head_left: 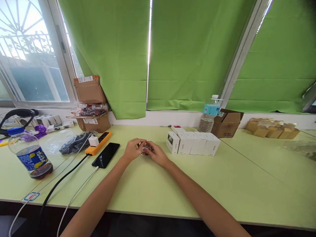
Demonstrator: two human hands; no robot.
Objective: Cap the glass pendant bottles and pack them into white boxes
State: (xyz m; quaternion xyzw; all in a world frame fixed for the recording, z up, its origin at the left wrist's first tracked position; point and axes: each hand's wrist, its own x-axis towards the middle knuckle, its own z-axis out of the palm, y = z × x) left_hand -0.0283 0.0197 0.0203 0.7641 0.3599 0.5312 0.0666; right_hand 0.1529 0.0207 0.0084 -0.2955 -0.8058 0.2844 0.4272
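Note:
Both my hands meet over the middle of the pale green table point(153, 187). Between them is a small, dark, shiny item in what looks like clear plastic point(146, 149); its kind I cannot make out. My left hand point(133, 149) pinches it from the left, thumb and fingers closed at its top. From the other side my right hand point(156, 154) grips it with curled fingers. Just right of my hands stands a row of small white boxes point(192, 144). On the left, a black phone point(106, 155) lies with a white cable plugged in.
An orange power strip point(98, 144) with a white plug and a Pepsi bottle point(32, 158) are on the left. Behind stand an open carton point(92, 121) of wrapped items, a large water bottle point(208, 115) and a brown box point(227, 123). Small tan boxes point(273, 128) sit far right.

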